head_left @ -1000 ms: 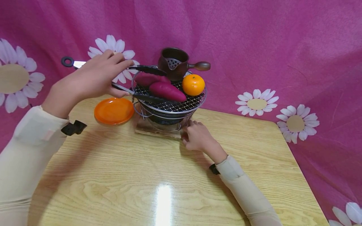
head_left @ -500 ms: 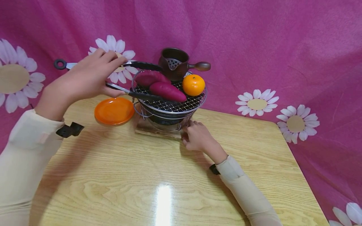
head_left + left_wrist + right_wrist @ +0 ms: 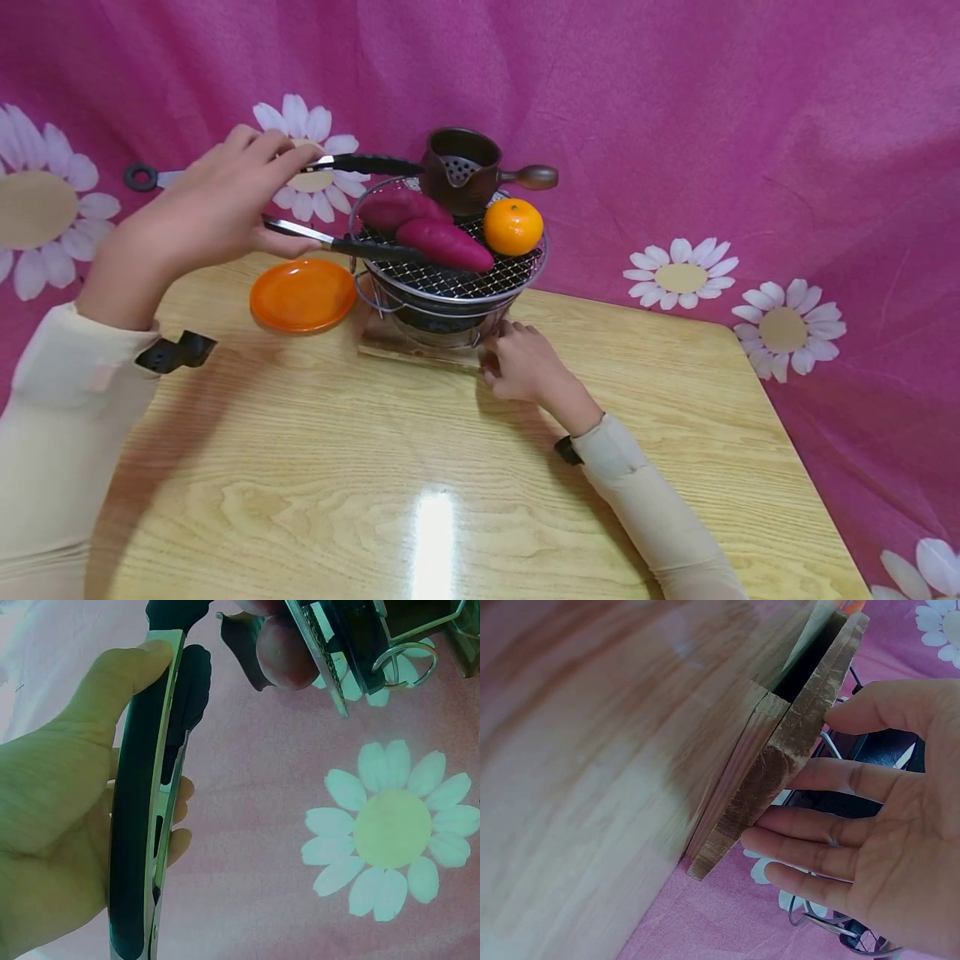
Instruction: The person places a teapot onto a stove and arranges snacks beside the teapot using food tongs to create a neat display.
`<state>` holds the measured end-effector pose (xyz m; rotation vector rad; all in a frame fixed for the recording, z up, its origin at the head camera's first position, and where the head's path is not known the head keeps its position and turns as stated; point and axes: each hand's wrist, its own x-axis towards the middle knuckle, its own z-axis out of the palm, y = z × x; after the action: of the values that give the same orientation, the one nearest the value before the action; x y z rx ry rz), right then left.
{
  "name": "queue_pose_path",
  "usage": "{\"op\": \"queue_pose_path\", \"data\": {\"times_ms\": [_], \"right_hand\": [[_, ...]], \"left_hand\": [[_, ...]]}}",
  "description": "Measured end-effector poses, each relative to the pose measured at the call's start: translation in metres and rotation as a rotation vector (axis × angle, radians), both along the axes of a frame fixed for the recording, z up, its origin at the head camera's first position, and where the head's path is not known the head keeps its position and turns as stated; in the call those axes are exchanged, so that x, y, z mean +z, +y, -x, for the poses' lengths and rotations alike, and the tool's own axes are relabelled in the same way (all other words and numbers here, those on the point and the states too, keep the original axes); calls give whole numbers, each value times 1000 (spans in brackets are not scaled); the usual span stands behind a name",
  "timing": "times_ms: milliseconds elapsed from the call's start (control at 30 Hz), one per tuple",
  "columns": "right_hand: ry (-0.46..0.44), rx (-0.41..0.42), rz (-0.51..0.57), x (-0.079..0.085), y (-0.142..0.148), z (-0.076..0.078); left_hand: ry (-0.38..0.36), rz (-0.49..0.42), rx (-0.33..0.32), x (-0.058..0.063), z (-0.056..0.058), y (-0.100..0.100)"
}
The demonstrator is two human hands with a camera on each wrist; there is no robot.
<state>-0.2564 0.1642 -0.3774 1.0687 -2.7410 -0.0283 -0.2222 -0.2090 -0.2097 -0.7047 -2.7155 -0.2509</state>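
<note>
My left hand [image 3: 198,204] grips a pair of tongs [image 3: 296,229] with black tips. The tongs' arms are spread apart. Their lower tip lies close along the front sweet potato [image 3: 444,243], while the upper one reaches toward the brown side-handled pot [image 3: 459,171]. Behind the front sweet potato rests another sweet potato [image 3: 393,208], both on the wire mesh of a small round grill [image 3: 450,292]. In the left wrist view, the thumb lies along one arm of the tongs [image 3: 142,810]. My right hand [image 3: 521,362] touches the grill's wooden base [image 3: 780,750], fingertips at its edge.
An orange mandarin [image 3: 513,227] sits on the mesh's right side, near the pot. Left of the grill, an orange plate [image 3: 302,296] lies on the wooden table [image 3: 360,467]. A magenta cloth [image 3: 675,125] with white flowers hangs behind the table.
My left hand draws back to the left with the tongs. Their tips slide left, and the upper arm lifts away from the sweet potatoes. My right hand stays at the base.
</note>
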Motion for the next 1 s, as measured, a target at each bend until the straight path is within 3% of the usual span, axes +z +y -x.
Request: {"op": "queue_pose_path", "data": {"times_ms": [633, 1000], "right_hand": [[19, 7, -8, 0, -1, 0], [10, 11, 3, 1, -1, 0]], "left_hand": [[65, -105, 47, -9, -5, -13], [77, -156, 50, -17, -2, -13]]}}
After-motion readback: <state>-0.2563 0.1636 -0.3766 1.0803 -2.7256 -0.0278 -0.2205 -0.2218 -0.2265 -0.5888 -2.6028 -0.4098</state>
